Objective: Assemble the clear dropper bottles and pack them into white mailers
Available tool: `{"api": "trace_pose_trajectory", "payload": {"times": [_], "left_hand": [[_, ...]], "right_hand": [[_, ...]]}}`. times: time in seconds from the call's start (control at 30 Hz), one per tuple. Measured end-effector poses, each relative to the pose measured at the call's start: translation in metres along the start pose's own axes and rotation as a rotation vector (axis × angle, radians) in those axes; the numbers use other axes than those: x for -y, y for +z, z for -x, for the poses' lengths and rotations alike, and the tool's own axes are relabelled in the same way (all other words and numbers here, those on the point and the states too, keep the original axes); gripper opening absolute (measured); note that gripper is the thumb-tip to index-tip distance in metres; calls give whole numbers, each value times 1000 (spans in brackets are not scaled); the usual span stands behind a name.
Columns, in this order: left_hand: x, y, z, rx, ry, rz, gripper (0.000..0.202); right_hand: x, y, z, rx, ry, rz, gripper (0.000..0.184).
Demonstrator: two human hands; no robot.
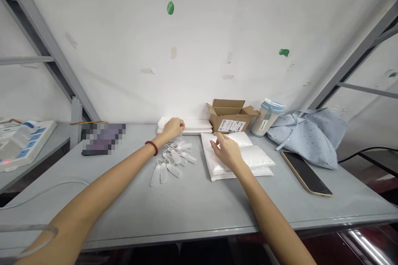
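My left hand [173, 127], with a red bead bracelet on the wrist, reaches to the back of the grey table [192, 203]. Its fingers are curled on the edge of a flat white stack [195, 126] by the wall. My right hand [226, 149] rests on a pile of white bubble-wrap pouches [255, 159], fingers bent and slightly apart; whether it grips one I cannot tell. Between my hands lie several small white plastic tags [172, 159] in a loose heap.
An open cardboard box [230, 116] stands at the back. Right of it are a lidded cup [267, 118], a light blue cloth [311, 136] and a dark phone [306, 172]. At the left lie a dark flat object [102, 138] and a white device [21, 143].
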State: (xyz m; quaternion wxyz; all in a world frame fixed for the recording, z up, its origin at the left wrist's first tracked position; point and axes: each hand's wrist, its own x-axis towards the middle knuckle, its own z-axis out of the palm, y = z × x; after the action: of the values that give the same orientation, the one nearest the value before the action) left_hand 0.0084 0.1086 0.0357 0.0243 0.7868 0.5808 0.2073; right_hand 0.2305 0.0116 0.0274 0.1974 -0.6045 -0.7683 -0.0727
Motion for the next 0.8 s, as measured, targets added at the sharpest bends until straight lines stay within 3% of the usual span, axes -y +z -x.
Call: {"api": "trace_pose_trajectory", "payload": {"times": [0.13,0.2,0.33,0.47,0.63,0.7,0.8], "left_hand": [[-8,-8,24,-104,59,-46,21],[-12,-9,44,-200,166,-92,21],[-18,-7,88,-472,412,-192,25],[-33,-7,119,-539,610,-203,28],[-53,-9,125,-525,519,-15,19],[-50,-11,122,-537,403,36,16],[-34,-17,115,-578,122,149,18]], "right_hand": [[0,7,0,-213,-168,-75,40],[2,11,1,-295,-270,-88,42],[15,15,5,-356,-362,26,45],[26,22,10,-391,-446,196,47],[24,25,13,-344,-463,236,48],[21,23,12,-328,-419,226,49],[17,19,10,-338,-366,228,51]]}}
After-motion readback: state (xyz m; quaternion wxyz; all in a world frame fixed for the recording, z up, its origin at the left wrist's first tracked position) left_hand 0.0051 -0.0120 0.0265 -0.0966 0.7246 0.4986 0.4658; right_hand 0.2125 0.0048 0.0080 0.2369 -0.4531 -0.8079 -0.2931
